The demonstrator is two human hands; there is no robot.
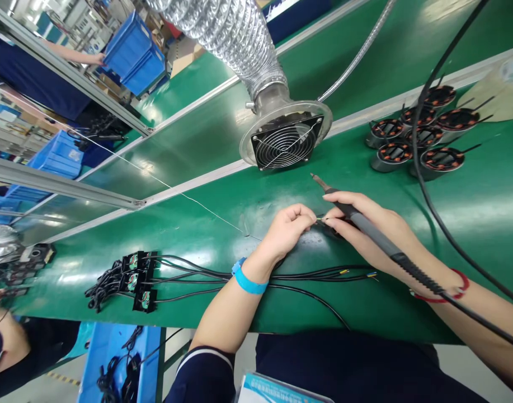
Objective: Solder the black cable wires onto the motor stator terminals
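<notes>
My left hand is curled into a pinch over the green bench, its fingertips closed on a thin dark wire end. My right hand grips a soldering iron like a pen, the metal tip pointing up and away near the fan, while its fingertips also touch the same wire end. A blue band sits on my left wrist and a red one on my right. Black cables with stripped coloured ends lie under my forearms. They lead to small black modules at the left.
A fume-extraction fan on a silver flexible duct hangs just beyond my hands. Several wound motor stators stand at the right rear. A thin solder wire crosses the bench. Blue bins sit at the back. Another person's arm shows at left.
</notes>
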